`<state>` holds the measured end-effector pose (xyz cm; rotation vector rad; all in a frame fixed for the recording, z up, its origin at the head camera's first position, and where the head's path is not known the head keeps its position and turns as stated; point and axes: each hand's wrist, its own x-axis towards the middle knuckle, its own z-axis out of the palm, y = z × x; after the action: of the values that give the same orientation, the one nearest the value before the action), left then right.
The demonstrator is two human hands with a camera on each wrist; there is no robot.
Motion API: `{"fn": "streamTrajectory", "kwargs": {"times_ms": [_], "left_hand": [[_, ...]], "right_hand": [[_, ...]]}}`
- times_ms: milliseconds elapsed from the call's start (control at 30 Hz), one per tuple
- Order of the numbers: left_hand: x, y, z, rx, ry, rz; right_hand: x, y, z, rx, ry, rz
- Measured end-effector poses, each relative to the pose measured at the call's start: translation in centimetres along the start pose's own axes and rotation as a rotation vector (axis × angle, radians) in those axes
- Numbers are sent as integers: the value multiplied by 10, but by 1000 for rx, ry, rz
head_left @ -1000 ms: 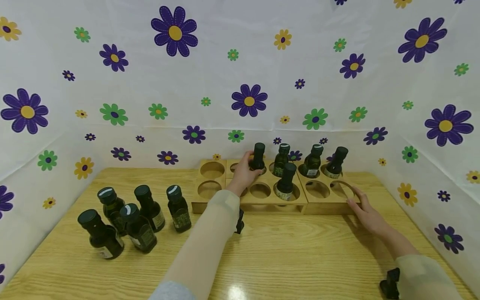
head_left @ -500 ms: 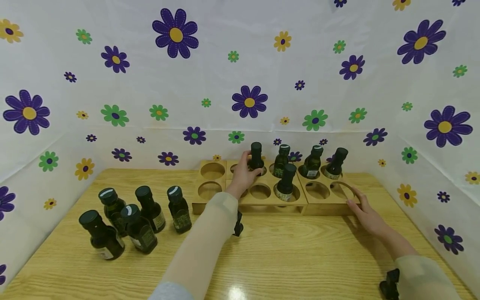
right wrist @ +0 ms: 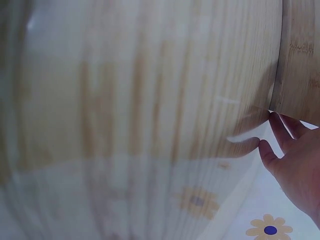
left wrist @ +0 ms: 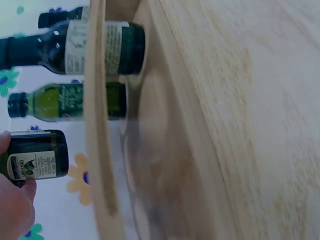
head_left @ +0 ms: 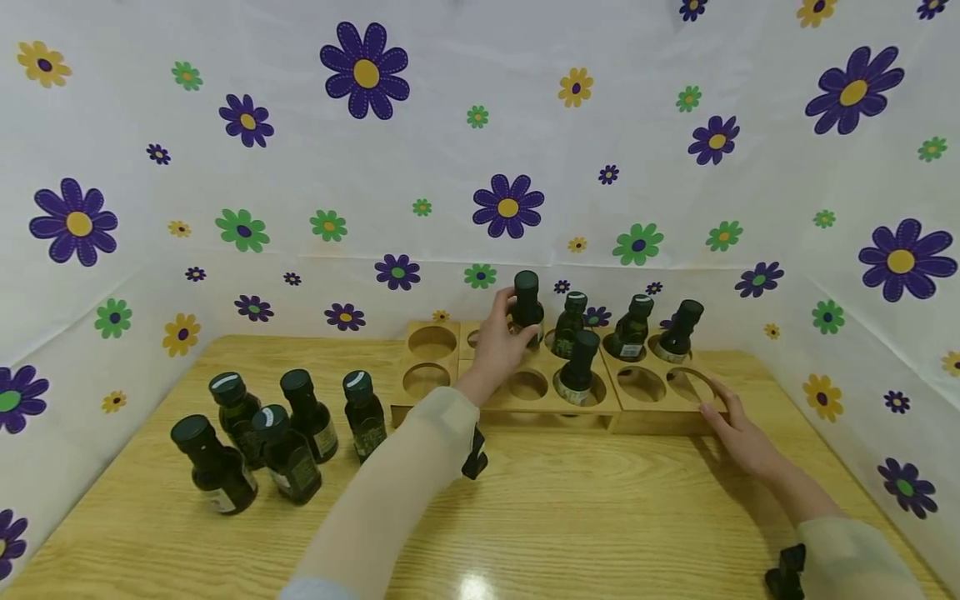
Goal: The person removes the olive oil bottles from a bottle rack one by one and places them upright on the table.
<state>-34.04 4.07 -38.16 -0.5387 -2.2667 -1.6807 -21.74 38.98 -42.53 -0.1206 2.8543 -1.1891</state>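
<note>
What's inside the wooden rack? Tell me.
Four bottles stand in the wooden rack. The left hand holds another above it; that hand and its sleeve hide part of the rack.

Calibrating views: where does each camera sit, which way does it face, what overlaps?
Head: worn on the head, facing forward and down over the table, rack and bottles; left hand and right hand show.
Left wrist: on that wrist, tipped sideways, facing the rack's front and bottles in it; left hand partly shows at left.
Right wrist: on that wrist, facing the table close up; right hand shows at right.
Shared: head and left wrist show the held bottle.
</note>
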Motion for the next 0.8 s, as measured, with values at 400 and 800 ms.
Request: {"fn": "streamTrajectory", "kwargs": {"times_ms": [400, 800], "left_hand": [[-30, 28, -12, -162, -59, 91], [-75, 32, -42, -296, -42, 76]], "right_hand": [[2, 4, 0, -7, -8, -30], [2, 3, 0, -9, -4, -34]]}}
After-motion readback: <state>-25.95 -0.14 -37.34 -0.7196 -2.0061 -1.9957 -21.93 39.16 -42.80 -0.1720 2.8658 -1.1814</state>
